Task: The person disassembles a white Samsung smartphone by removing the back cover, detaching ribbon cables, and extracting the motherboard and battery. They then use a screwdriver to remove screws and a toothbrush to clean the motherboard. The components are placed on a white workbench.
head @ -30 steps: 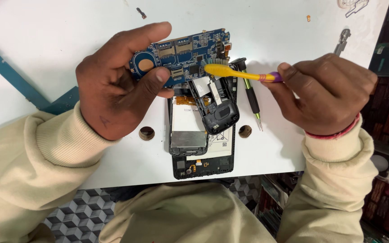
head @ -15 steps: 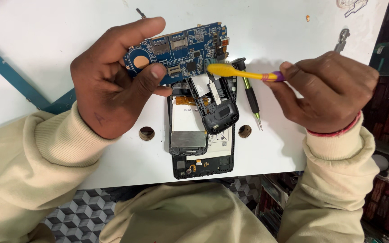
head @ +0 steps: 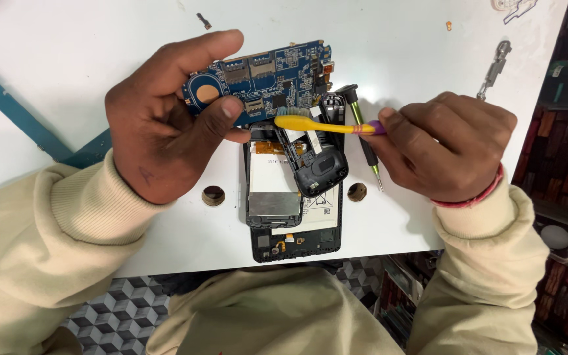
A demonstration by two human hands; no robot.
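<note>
My left hand (head: 165, 118) pinches the blue circuit board (head: 264, 79) above the opened phone (head: 294, 190) near the tabletop's (head: 67, 59) front edge, tilted so my right-hand fingers (head: 428, 141), closed around the yellow toothbrush (head: 317, 123), reach its lower edge.

A blue circuit board (head: 267, 82) with a matt lacquered face and small shiny metal parts is seen. The toothbrush (head: 323, 125) is made of glossy yellow plastic. The opened phone (head: 294, 190) shows black matt plastic and a dull metal plate. The counter (head: 67, 59) is smooth and white. The sleeves (head: 47, 230) are of soft cream cloth.
</note>
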